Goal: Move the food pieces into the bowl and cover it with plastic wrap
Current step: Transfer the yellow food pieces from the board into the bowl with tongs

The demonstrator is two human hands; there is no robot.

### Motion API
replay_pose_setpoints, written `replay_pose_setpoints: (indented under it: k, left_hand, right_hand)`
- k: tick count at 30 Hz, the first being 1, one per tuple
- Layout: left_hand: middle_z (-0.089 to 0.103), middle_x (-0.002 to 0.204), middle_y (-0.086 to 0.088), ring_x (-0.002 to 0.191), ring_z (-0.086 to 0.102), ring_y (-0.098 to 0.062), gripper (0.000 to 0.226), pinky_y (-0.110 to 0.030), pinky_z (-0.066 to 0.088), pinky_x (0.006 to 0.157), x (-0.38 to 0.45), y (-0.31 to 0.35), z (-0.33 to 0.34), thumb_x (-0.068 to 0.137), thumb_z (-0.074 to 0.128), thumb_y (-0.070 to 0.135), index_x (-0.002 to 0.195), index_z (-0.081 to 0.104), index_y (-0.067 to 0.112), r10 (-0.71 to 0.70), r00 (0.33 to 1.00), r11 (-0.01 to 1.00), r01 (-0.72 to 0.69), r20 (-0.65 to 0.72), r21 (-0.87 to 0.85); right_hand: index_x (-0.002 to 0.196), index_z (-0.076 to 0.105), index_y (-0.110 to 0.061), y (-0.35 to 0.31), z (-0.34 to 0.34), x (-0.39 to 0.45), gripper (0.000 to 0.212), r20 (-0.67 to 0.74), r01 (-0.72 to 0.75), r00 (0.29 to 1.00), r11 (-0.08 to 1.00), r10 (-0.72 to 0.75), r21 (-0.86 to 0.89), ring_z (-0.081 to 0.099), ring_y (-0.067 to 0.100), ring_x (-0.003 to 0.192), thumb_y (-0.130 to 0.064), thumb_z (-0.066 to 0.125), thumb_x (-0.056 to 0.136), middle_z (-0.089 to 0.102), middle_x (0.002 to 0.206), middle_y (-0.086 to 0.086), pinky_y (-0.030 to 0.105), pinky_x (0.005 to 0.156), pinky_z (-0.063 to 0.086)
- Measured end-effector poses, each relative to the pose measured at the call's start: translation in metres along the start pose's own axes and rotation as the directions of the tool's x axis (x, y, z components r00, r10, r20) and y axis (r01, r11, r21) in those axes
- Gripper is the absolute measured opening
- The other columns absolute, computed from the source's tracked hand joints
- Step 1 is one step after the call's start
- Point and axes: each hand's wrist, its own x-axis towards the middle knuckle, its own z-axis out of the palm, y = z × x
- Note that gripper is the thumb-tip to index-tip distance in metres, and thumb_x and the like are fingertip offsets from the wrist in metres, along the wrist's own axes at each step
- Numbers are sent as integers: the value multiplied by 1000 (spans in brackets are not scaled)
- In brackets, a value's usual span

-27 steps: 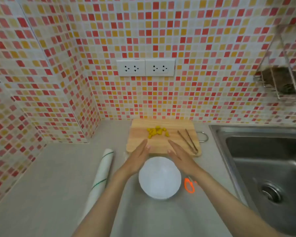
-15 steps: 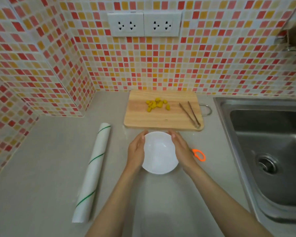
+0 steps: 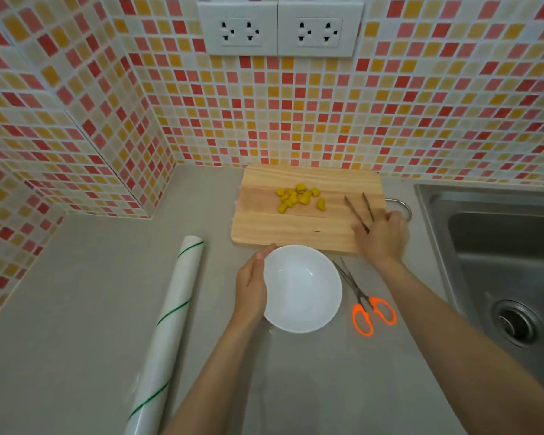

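Observation:
Several yellow food pieces (image 3: pixel 299 197) lie on a wooden cutting board (image 3: pixel 264 227) against the tiled wall. Just in front of the board stands a white empty bowl (image 3: pixel 302 287). My left hand (image 3: pixel 252 284) rests against the bowl's left rim with fingers fairly straight. My right hand (image 3: pixel 380 235) lies on the board's front right corner, over the near end of metal tongs (image 3: pixel 357 208), with fingers curling round them. A roll of plastic wrap (image 3: pixel 167 328) with green stripes lies on the counter to the left.
Orange-handled scissors (image 3: pixel 366 306) lie right of the bowl. A steel sink (image 3: pixel 500 265) fills the right side. Tiled walls close off the back and left, with two sockets (image 3: pixel 280 28) above the board.
My right hand left the bowl's right side and moved up to the tongs on the board. My left hand stays at the bowl. The scissors are now uncovered.

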Motion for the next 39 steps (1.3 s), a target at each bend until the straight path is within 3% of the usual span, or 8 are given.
replay_pose_setpoints:
  k: [3, 8, 17, 21, 26, 31, 35, 39]
  left_hand:
    - [71, 109, 6, 104, 65, -13, 38, -27, 51, 88, 11, -1, 0, 101, 34, 29, 103, 72, 23, -55, 998, 998, 54, -16, -9]
    - [74, 91, 18, 88, 68, -1, 45, -14, 53, 68, 21, 2, 1, 101, 29, 36, 94, 73, 30, -64, 998, 998, 64, -19, 6]
    - [68, 101, 15, 92, 63, 5, 46, -7, 51, 70, 22, 2, 3, 102, 24, 35, 104, 68, 22, -52, 999, 999, 52, -3, -17]
    - [68, 103, 11, 96, 63, -3, 45, -12, 51, 74, 21, 4, 4, 102, 24, 35, 105, 67, 23, -50, 999, 999, 49, -1, -16]
    - [68, 103, 7, 96, 63, -6, 44, -13, 50, 77, 20, 6, 5, 102, 24, 35, 103, 67, 23, -51, 999, 999, 51, -4, -7]
    - [68, 104, 7, 94, 63, 0, 45, -9, 50, 71, 17, 6, 5, 102, 24, 37, 103, 67, 25, -57, 998, 998, 57, 1, 2]
    - [67, 106, 8, 95, 61, 2, 46, -5, 49, 70, 17, 7, 5, 102, 23, 36, 105, 67, 23, -61, 998, 998, 61, -7, -10]
    - [68, 103, 6, 86, 64, 6, 46, -6, 48, 65, 17, 5, 6, 102, 23, 35, 106, 67, 21, -75, 997, 997, 75, -17, -25]
  right_hand:
    - [116, 60, 1, -3, 4, 13, 36, 3, 75, 997, 988, -77, 137, 50, 39, 107, -22, 59, 88, 51, 115, 24, 40, 91, 37]
    - [127, 56, -9, -9, 6, 19, 42, 108, 337, 919, 900, -378, 277, 55, 31, 99, -14, 62, 86, 54, 108, 19, 26, 81, 38]
    - [120, 64, -13, -25, -10, 10, 33, 140, 337, 915, 908, -378, 248, 58, 32, 94, -13, 61, 87, 59, 103, 16, 35, 77, 44]
    - [115, 67, -16, -17, -46, -38, 32, 97, 510, 798, 751, -595, 418, 60, 26, 82, -8, 65, 84, 58, 89, 7, 32, 76, 46]
    - [122, 60, -33, -8, -60, -77, 39, 381, 718, 612, 689, -693, 101, 56, 17, 100, -23, 64, 85, 57, 105, -2, 32, 82, 31]
    - [125, 59, -23, -20, -64, -44, 45, 224, 549, 735, 755, -640, 358, 48, 15, 79, -14, 68, 82, 49, 93, 0, 30, 77, 42]
    - [128, 58, -17, -33, -35, 7, 45, 158, 463, 849, 854, -504, 238, 55, 24, 94, -17, 67, 84, 52, 100, 9, 34, 82, 46]
    - [130, 56, -20, -46, 3, 36, 44, 276, 445, 845, 888, -459, 115, 54, 33, 103, -20, 63, 86, 53, 109, 15, 41, 87, 47]
